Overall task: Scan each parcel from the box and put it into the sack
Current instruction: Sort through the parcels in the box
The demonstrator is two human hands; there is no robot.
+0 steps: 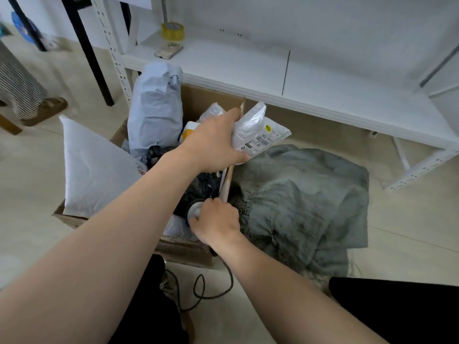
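Left grip is grasping a white parcel above the box. Right grip is clasping a scanner at the box rim, beside the sack.

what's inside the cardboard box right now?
Visible: a tall grey parcel, a large white parcel, black parcels. The left hand holds a labelled white parcel above them. Parcels and arms cover the box bottom.

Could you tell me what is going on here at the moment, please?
A person is working through a cardboard box of parcels on the floor. The left hand grips a white labelled parcel above the box, its barcode label showing, while the right hand holds a corded scanner at the box's near edge. The grey-green sack lies crumpled beside the box.
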